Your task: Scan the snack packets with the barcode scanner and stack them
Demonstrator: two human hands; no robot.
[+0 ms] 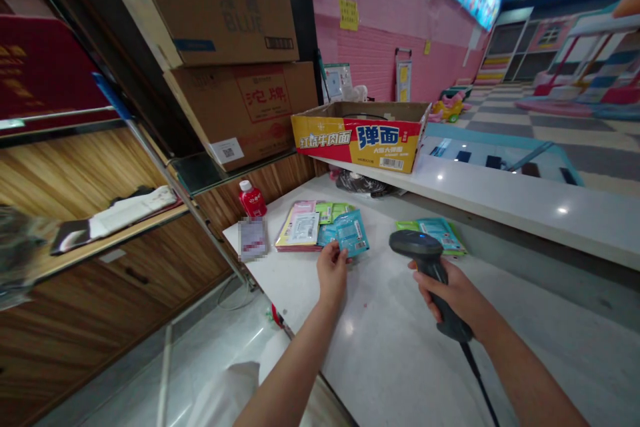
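My left hand (332, 271) pinches the lower edge of a small blue packet (352, 233) just above the white counter (380, 340). My right hand (450, 293) is wrapped round the grip of a dark handheld barcode scanner (425, 260), whose head points toward the blue packet; its cable runs down past my forearm. A spread of flat packets (305, 227), pink, white and green, lies on the counter behind my left hand. More blue and green packets (440, 232) lie beyond the scanner's head.
A red bottle with a white cap (251, 199) stands at the counter's far left corner. An open yellow and red carton (363, 137) sits on the raised white ledge (525, 203). Brown cardboard boxes (220, 33) are stacked on the shelving at left.
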